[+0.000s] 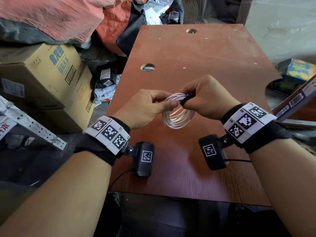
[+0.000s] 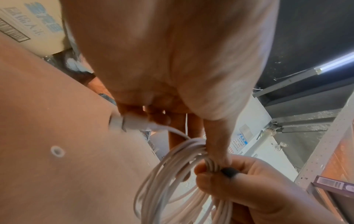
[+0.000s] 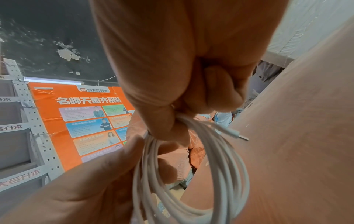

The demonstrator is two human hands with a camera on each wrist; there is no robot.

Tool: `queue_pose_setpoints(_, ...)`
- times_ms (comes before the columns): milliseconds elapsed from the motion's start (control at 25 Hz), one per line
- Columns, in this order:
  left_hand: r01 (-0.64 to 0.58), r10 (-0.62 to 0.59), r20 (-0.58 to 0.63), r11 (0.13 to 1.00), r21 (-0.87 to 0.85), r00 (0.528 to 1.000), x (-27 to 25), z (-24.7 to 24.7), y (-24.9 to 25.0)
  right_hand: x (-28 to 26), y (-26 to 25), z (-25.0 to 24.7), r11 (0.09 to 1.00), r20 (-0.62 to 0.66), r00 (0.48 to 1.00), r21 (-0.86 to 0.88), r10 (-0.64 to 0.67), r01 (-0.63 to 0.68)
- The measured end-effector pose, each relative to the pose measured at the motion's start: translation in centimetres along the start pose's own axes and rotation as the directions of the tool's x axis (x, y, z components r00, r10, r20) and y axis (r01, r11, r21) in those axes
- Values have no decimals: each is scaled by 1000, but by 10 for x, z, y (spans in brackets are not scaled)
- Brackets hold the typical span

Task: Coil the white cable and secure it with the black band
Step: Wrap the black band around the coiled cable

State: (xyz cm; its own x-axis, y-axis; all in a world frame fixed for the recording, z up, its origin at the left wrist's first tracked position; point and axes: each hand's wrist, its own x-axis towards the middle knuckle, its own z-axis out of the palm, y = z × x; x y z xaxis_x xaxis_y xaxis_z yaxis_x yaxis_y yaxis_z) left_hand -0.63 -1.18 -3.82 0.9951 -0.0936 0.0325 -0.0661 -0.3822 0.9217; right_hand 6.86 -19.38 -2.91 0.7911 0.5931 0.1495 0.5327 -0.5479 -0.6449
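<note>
Reddish-brown wooden board table (image 1: pixel 205 53) fills the centre of the head view, two round holes in it, upper centre and centre left. Stacked tan cardboard boxes (image 1: pixel 49 79) at left.

Both forearms come in from the bottom corners, tagged wristbands on, hands meeting at frame centre above the board.

Left hand (image 1: pixel 145 106): back of hand up, fingers curled around the left side of the coiled white cable (image 1: pixel 177 115), thumb lying across toward the right. In the left wrist view a white connector end (image 2: pixel 130 121) sticks out under the fingers.

Right hand (image 1: pixel 208 98): knuckles up, fingers bent down and clamped on the top of the coil, thumb tucked under. The black elastic band (image 1: pixel 187 100) sits between thumb and fingers, against the bundled strands.

Coil hangs below both grips, loops loose, clear of the table. Right wrist view shows a small plug tip (image 3: pixel 239 136) poking out at centre right.
</note>
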Motion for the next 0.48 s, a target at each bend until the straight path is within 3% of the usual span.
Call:
queue_pose_setpoints(240,55,-54,-12,997,54,998,1,0,2,0,1,4,1000,-52,999,-9,9,-10)
queue_pose_setpoints(480,260,-244,99,941,-216,965,-3,4,8,1,-1,6,1000,-78,997,27,16,-14)
